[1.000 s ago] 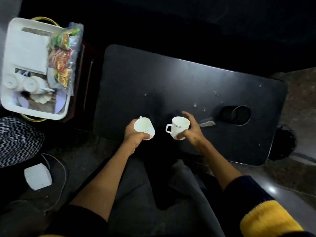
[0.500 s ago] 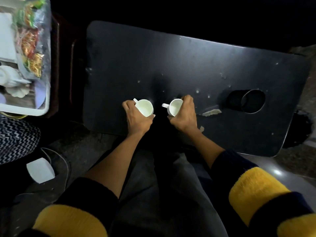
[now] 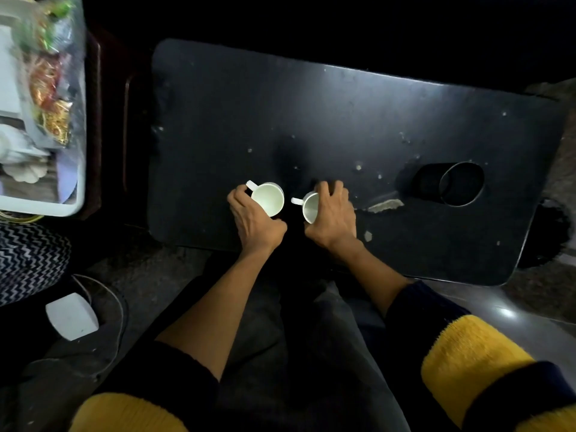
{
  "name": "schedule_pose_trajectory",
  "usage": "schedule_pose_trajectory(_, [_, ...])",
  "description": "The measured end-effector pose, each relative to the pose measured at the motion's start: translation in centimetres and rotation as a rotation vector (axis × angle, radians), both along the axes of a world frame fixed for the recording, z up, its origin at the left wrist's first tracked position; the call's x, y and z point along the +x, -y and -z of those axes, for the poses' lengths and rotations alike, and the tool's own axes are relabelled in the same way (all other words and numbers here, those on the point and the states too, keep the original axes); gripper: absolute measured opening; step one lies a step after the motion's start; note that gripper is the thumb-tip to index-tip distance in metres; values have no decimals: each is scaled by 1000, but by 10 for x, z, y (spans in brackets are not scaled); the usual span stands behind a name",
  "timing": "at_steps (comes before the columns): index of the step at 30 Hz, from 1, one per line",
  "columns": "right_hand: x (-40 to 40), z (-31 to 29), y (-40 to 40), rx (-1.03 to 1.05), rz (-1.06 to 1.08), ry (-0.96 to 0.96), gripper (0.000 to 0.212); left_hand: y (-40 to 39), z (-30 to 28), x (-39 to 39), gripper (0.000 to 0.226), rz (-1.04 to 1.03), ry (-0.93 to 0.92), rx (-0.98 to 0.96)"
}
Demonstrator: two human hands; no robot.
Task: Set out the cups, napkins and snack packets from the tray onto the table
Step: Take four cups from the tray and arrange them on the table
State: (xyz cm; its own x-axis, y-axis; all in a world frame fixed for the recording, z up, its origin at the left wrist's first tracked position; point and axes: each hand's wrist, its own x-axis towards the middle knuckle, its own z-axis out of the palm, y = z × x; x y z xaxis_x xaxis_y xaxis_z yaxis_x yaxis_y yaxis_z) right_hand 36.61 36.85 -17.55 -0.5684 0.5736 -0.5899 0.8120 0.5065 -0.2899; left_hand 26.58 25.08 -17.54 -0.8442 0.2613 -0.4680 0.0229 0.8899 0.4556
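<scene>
Two white cups stand on the black table (image 3: 343, 120) near its front edge. My left hand (image 3: 252, 219) grips the left cup (image 3: 268, 199) from its near side, handle pointing up-left. My right hand (image 3: 332, 213) wraps over the right cup (image 3: 308, 207), hiding most of it; its handle points left. At the far left the white tray (image 3: 46, 208) holds colourful snack packets (image 3: 50, 88), white napkins (image 3: 7, 63) and more white cups (image 3: 12, 148), partly cut off by the frame edge.
A round cup-holder hole (image 3: 458, 187) is sunk into the table's right part, with a chipped patch (image 3: 383, 205) beside it. A white box with a cable (image 3: 71, 316) and a zigzag-patterned cushion (image 3: 28, 260) lie on the floor at the left. My legs are below the table edge.
Both hands carried the cups forward from the front edge and lowered them onto the table. The view shifted, pushing the tray towards the left edge.
</scene>
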Motion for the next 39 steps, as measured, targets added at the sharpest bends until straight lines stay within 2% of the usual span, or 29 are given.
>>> schedule_pose_trajectory(3, [1,-7,-5,34,-108,7,87,13,-12,-4,102,119,-135,-28])
schedule_pose_trajectory(6, [2,-16,-5,62,-70,-17,94,23,-17,-18,103,397,-208,-7])
schedule_pose_trajectory(9, [-1,-24,1,1,146,42,93,22,-16,-35,89,695,-232,-41])
schedule_pose_trajectory(13, [-9,-26,5,-214,549,79,77,15,-15,-50,73,864,-259,-168])
schedule_pose_trajectory(16, [-13,-24,7,-227,642,33,61,13,-20,-48,67,818,-194,-256])
schedule_pose_trajectory(18, [-14,-25,7,-208,611,-5,57,13,-22,-41,61,747,-157,-290])
schedule_pose_trajectory(22, [-14,-28,10,-140,422,-38,68,16,-24,-27,59,553,-39,-297])
schedule_pose_trajectory(26, [-17,-29,17,-109,393,-19,80,18,-27,-13,68,340,79,-271])
schedule_pose_trajectory(30, [-19,-29,15,-100,360,-21,73,20,-29,-6,85,400,-18,-302])
schedule_pose_trajectory(33, [-22,-30,13,-143,211,-15,78,21,-28,-10,99,546,-107,-238])
schedule_pose_trajectory(36, [-21,-32,14,-174,141,-19,87,19,-26,-17,88,601,-45,-165])
schedule_pose_trajectory(39, [-17,-34,19,-138,187,-30,85,15,-27,-23,81,520,7,-122])
